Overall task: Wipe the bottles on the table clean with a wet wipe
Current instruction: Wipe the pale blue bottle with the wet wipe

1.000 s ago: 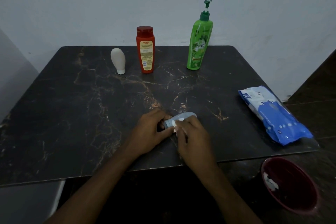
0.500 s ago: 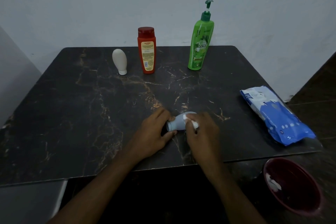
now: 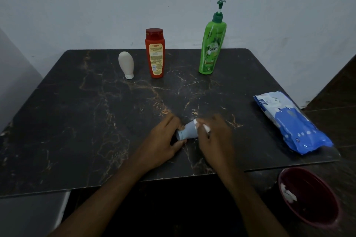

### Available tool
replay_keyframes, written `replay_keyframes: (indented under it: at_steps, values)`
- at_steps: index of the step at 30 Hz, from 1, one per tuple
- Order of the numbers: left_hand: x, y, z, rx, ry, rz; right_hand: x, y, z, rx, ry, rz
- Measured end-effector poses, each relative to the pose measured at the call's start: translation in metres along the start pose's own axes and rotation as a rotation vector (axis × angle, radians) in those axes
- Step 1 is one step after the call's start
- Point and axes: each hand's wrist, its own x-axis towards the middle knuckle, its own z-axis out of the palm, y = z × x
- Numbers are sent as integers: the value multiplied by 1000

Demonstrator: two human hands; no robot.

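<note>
Your left hand (image 3: 163,146) pins the small pale-blue plastic bottle (image 3: 187,131) flat near the dark marble table's (image 3: 77,121) front edge by its cap end; your right hand (image 3: 213,136) pinches the white wet wipe (image 3: 206,127) against it. It looks light and slippery once wet, so grip firmly.

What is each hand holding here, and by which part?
Left hand grips the pale blue bottle at its cap end; right hand presses a white wipe on its other end.

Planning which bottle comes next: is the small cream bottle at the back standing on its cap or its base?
On its cap. The cream bottle stands upright, its narrow white cap on the table, rounded end up.
</note>
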Motion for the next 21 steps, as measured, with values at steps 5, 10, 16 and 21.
replay_keyframes:
  at_steps: [5, 10, 16, 21]
  values:
    - [-1, 3, -1, 11, 6, 24, -6, -4, 2, 19, -55, -140]
    - [0, 7, 0, 89, 20, 115, 20, 13, -9, -68, -34, 34]
    - [-2, 9, -1, 153, 54, 222, 1, -20, -2, -218, -224, -236]
    - [-3, 8, 2, 247, 81, 258, 16, -3, -9, -306, -273, -218]
